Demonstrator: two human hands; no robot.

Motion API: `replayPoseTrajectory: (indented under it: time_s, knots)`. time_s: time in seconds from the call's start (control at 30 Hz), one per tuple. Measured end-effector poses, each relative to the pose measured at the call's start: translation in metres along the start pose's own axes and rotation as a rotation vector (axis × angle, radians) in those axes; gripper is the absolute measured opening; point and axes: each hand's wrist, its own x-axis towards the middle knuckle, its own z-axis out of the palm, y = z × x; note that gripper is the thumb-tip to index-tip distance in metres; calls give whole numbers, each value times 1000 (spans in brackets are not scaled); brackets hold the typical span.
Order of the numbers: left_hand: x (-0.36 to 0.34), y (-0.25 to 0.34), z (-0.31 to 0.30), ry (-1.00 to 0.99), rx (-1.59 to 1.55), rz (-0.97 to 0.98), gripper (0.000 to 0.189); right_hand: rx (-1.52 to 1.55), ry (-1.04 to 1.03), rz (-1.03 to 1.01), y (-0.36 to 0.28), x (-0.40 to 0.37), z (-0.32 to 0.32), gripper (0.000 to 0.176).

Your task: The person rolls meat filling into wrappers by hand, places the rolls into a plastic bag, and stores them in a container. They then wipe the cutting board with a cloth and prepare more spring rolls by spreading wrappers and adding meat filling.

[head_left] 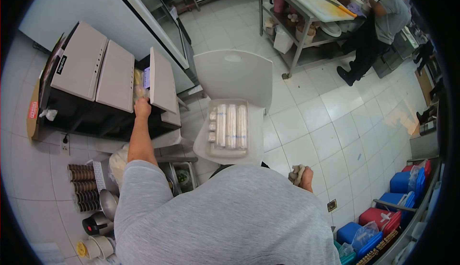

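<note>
My left hand (pixel 142 108) reaches to the front rim of a compartment in a black cabinet with beige lids (pixel 115 76). The lid (pixel 162 80) over that compartment is raised. Inside lie plastic-wrapped yellowish packs (pixel 138 84) and a purple label (pixel 146 79). My left fingers are mostly hidden at the packs, so their grip cannot be made out. Low on my other side, my right hand (pixel 305 179) is closed around a crumpled greyish cloth (pixel 296 173). In front of me a light grey chair (pixel 233 66) bears a clear plastic tray (pixel 243 156) with several wrapped whitish rolls (pixel 232 126).
A white refrigerator (pixel 96 6) stands behind the cabinet. At the upper right, a person (pixel 390 18) works at a steel table (pixel 297 49). Blue and red coolers (pixel 381 219) line the right side. Stacked dark cups (pixel 84 188) and a metal bowl (pixel 109 203) sit at lower left.
</note>
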Motion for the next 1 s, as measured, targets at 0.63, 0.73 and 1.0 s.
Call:
replayPoseTrajectory:
  time_s: [0.63, 0.73, 1.0]
  knots:
    - [112, -28, 26, 144, -583, -58, 60, 136, -2, 80, 9, 3, 35, 40]
    - [137, -25, 34, 132, -559, -69, 68, 134, 10, 146, 11, -5, 77, 37]
    - [207, -31, 58, 80, -549, -57, 70, 92, 49, 121, 22, -8, 134, 35]
